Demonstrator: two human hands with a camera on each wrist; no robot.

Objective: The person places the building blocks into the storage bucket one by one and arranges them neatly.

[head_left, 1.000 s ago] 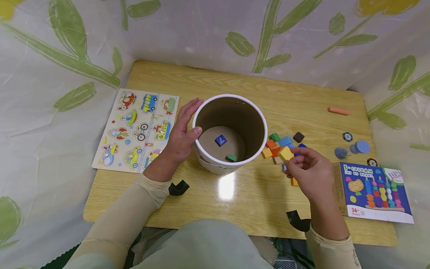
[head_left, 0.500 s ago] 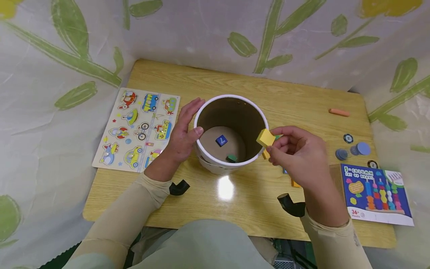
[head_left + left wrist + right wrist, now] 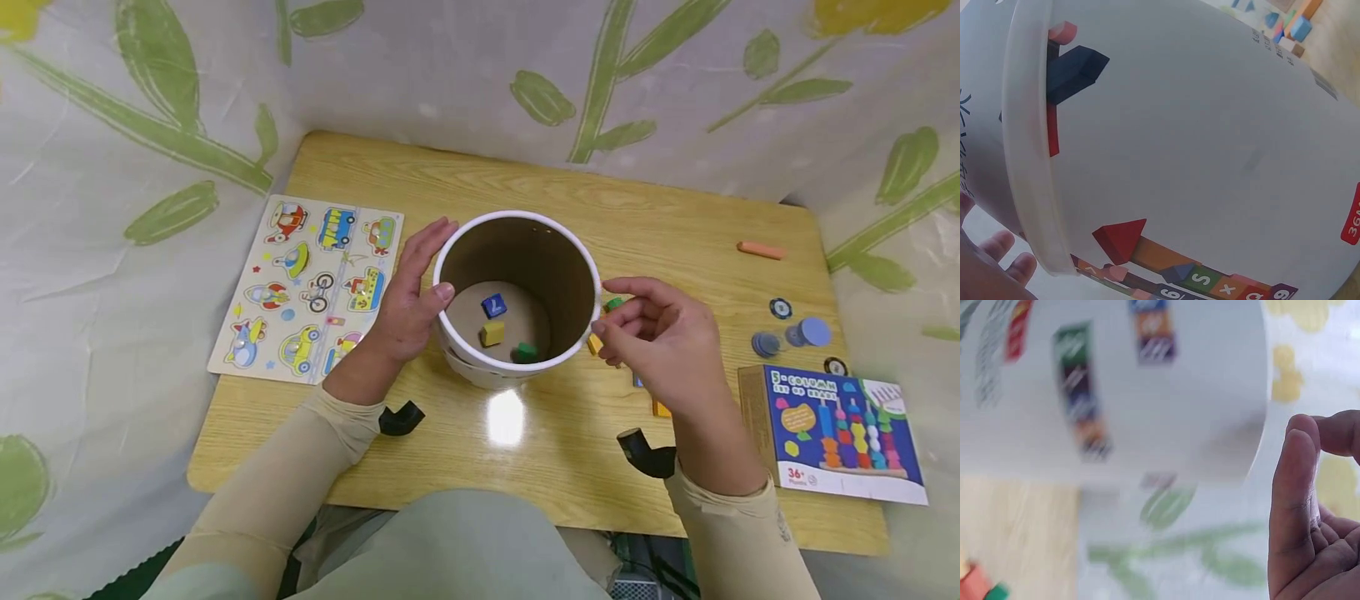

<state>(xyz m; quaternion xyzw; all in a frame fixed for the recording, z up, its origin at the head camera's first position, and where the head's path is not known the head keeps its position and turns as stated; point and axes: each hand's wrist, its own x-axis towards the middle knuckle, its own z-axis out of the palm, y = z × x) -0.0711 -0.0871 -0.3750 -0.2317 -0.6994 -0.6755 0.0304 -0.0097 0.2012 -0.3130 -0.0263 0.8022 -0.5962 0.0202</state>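
A white bucket (image 3: 491,377) stands upright mid-table. My left hand (image 3: 405,304) rests against its left side, fingers fairly straight along the outside and thumb on the rim. Inside lie a yellow block (image 3: 492,334), a blue block (image 3: 494,305) marked with a numeral and a green block (image 3: 525,353). My right hand (image 3: 663,342) hovers beside the right rim, index finger and thumb apart with nothing between them. Under and behind it show parts of a block pile, including another green block (image 3: 613,304); the hand hides most of the pile.
A picture puzzle board (image 3: 307,287) lies at the left. On the right are a bead-set box (image 3: 843,433), an orange stick (image 3: 761,250), blue cylinders (image 3: 808,332) and round dark discs (image 3: 781,308). A patterned curtain surrounds the back and sides.
My right hand carried the yellow block left from the pile to the bucket's rim and let it go; it now lies inside. My left hand has stayed on the bucket.
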